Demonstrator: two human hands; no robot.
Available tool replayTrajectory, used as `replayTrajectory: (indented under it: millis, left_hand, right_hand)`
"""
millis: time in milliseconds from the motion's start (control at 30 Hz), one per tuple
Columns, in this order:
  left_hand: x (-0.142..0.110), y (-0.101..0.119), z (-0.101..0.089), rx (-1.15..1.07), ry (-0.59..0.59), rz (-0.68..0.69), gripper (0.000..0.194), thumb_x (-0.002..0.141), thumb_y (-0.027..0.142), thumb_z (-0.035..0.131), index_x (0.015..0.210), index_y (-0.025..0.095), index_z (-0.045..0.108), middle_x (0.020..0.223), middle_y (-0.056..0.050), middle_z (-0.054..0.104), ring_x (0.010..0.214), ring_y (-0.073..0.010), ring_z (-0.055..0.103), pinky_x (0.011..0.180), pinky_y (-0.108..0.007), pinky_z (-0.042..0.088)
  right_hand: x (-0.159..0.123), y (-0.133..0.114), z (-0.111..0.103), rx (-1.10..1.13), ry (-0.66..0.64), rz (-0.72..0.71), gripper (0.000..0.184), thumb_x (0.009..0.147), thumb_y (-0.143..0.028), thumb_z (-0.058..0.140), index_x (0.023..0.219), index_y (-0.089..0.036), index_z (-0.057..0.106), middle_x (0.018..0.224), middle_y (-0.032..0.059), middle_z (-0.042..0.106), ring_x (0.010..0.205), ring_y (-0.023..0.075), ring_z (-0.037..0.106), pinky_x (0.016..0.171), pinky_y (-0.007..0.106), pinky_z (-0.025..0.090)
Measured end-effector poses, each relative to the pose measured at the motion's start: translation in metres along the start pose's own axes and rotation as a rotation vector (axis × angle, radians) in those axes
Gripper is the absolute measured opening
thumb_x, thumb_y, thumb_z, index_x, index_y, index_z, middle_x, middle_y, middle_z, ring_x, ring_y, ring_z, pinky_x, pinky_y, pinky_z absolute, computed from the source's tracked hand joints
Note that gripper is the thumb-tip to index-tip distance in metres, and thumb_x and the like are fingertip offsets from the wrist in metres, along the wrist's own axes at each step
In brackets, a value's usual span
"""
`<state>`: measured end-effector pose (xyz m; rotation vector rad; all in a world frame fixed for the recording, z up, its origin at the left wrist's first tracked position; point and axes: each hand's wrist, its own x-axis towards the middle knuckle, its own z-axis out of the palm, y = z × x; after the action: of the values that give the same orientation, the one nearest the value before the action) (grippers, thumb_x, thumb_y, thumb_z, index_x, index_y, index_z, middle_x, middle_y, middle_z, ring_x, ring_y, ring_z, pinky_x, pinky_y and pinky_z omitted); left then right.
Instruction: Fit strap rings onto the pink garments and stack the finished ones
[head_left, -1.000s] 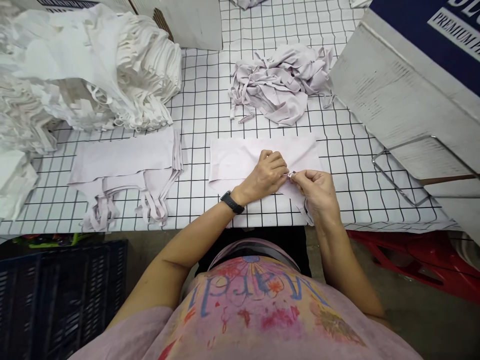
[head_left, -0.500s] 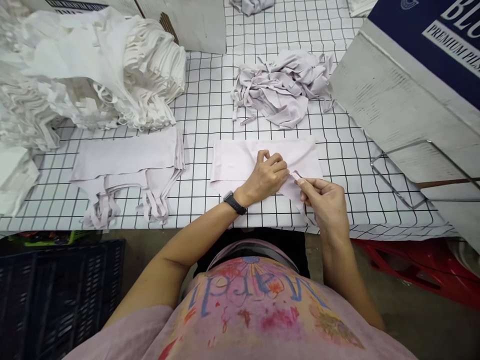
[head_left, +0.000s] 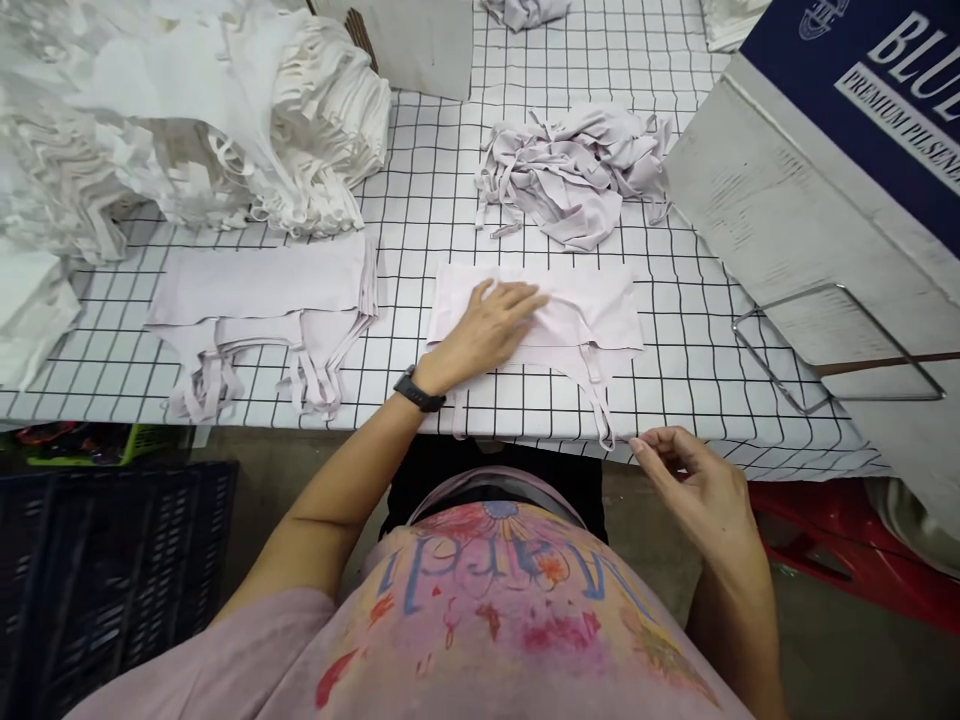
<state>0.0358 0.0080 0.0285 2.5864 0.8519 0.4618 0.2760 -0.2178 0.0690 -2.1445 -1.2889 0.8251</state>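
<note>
A pale lilac strappy top point(head_left: 577, 300) lies flat in front of me, folded into a band, its straps towards the table's near edge. My left hand point(head_left: 495, 320) rests on its left half with the fingers stretched out and slightly blurred. Just past the right strap point(head_left: 600, 410), my right hand point(head_left: 694, 485) is at the table edge with thumb and forefinger closed in a pinch. Whatever is between those fingertips is too small to make out. To the left sits a neat stack of matching folded tops point(head_left: 262, 285), straps hanging towards me.
Behind the top lies a crumpled heap of lilac garments point(head_left: 577, 180). Large piles of white garments point(head_left: 225, 110) fill the back left. On the right, a tilted carton point(head_left: 750, 190) and a bent metal wire frame point(head_left: 840, 290) flank the checked tablecloth point(head_left: 697, 350).
My right hand has moved down and right, away from the strap, which now lies straight over the edge. My left hand has shifted left and its fingers have straightened out.
</note>
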Motion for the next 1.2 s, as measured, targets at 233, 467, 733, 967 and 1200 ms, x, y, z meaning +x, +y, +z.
replayTrajectory:
  millis: [233, 467, 733, 967, 1200]
  left_hand:
    - [-0.051, -0.051, -0.024, 0.174, 0.007, -0.252, 0.043, 0.103, 0.031, 0.051, 0.145, 0.023, 0.055, 0.160, -0.011, 0.049, 0.150, -0.0314, 0.043, 0.126, -0.065, 0.024]
    - [-0.075, -0.044, -0.031, 0.230, 0.086, -0.370, 0.043, 0.106, 0.026, 0.038, 0.147, 0.024, 0.053, 0.164, -0.009, 0.043, 0.158, -0.0273, 0.030, 0.130, -0.061, 0.015]
    - [-0.085, -0.021, -0.014, 0.032, -0.080, -0.081, 0.052, 0.104, 0.051, 0.049, 0.153, 0.031, 0.046, 0.167, -0.006, 0.040, 0.158, -0.0264, 0.030, 0.132, -0.060, 0.012]
    - [-0.088, -0.019, -0.003, 0.148, -0.058, -0.096, 0.064, 0.103, 0.060, 0.047, 0.160, 0.036, 0.033, 0.171, -0.004, 0.029, 0.161, -0.0304, 0.022, 0.129, -0.069, 0.004]
    - [-0.089, -0.019, 0.000, 0.185, -0.047, -0.133, 0.063, 0.105, 0.064, 0.034, 0.162, 0.038, 0.030, 0.172, -0.003, 0.026, 0.161, -0.0306, 0.020, 0.126, -0.072, -0.002]
  right_hand:
    - [0.000, -0.020, 0.061, 0.119, -0.668, -0.255, 0.031, 0.099, -0.045, 0.058, 0.115, -0.025, 0.074, 0.113, 0.0088, 0.077, 0.096, 0.0246, 0.073, 0.087, 0.038, 0.058]
    - [0.007, -0.018, 0.176, 0.204, -0.705, -0.237, 0.057, 0.093, -0.051, 0.060, 0.140, -0.019, 0.064, 0.132, 0.0164, 0.071, 0.114, 0.0308, 0.071, 0.100, 0.047, 0.056]
    - [0.001, -0.043, 0.159, 0.235, -0.687, -0.375, 0.034, 0.100, -0.047, 0.056, 0.096, -0.020, 0.078, 0.099, 0.0077, 0.079, 0.094, 0.0260, 0.071, 0.086, 0.038, 0.055]
    - [-0.023, -0.060, 0.083, 0.122, -0.751, -0.322, 0.036, 0.104, -0.046, 0.052, 0.091, -0.021, 0.074, 0.087, 0.0040, 0.075, 0.081, 0.0196, 0.068, 0.072, 0.030, 0.049]
    - [-0.046, -0.058, 0.028, 0.117, -0.783, -0.246, 0.030, 0.102, -0.044, 0.057, 0.111, -0.023, 0.076, 0.083, 0.0022, 0.075, 0.075, 0.0180, 0.069, 0.067, 0.027, 0.051]
